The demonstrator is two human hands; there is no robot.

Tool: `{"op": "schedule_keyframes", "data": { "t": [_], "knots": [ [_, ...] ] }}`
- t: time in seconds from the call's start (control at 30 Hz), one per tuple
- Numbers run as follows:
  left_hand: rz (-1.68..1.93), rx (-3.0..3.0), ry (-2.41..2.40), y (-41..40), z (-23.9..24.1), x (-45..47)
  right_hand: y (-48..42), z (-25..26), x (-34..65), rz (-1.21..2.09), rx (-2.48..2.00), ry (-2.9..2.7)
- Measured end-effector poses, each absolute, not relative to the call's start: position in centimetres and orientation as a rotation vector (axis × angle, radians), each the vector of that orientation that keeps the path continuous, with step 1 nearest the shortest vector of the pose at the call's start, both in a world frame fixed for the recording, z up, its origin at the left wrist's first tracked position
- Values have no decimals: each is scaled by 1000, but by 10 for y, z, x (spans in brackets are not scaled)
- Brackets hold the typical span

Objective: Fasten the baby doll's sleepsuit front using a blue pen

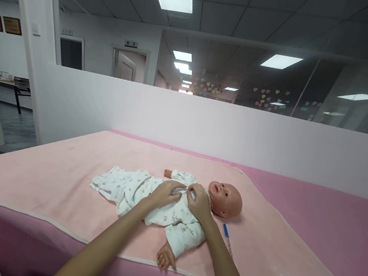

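Note:
A baby doll (225, 200) lies on its back, its head to the right, dressed in a white long-sleeved top (169, 214) with small coloured prints. White printed trousers (131, 187) cover its lower part. My left hand (167, 193) rests on the chest of the top, fingers stretched and thumb apart. Just beside it, near the doll's neck, my right hand (199, 200) has its fingers curled towards the thumb, closed at the front of the top. The fabric at those fingertips is partly hidden. One doll hand (167, 256) sticks out of the near sleeve.
A pen with a blue cap (227, 233) lies by my right forearm. Under the doll is a peach-coloured mat (66, 164) with a white edge, over a pink bed surface (329, 209). A white half wall (221, 129) with glass above stands behind.

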State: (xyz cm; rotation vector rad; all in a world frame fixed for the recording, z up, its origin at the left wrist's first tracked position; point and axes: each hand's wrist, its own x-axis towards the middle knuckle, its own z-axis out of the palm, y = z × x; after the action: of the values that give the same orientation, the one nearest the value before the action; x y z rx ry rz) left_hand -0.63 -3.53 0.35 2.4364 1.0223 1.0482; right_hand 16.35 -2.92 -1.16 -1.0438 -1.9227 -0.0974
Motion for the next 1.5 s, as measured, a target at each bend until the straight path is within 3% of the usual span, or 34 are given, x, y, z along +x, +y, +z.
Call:
{"op": "schedule_keyframes", "data": {
  "t": [1.5],
  "knots": [
    [1079,2377,1081,-30,-1,0,-34,-8,163,-124,-1025,-1989]
  ]
}}
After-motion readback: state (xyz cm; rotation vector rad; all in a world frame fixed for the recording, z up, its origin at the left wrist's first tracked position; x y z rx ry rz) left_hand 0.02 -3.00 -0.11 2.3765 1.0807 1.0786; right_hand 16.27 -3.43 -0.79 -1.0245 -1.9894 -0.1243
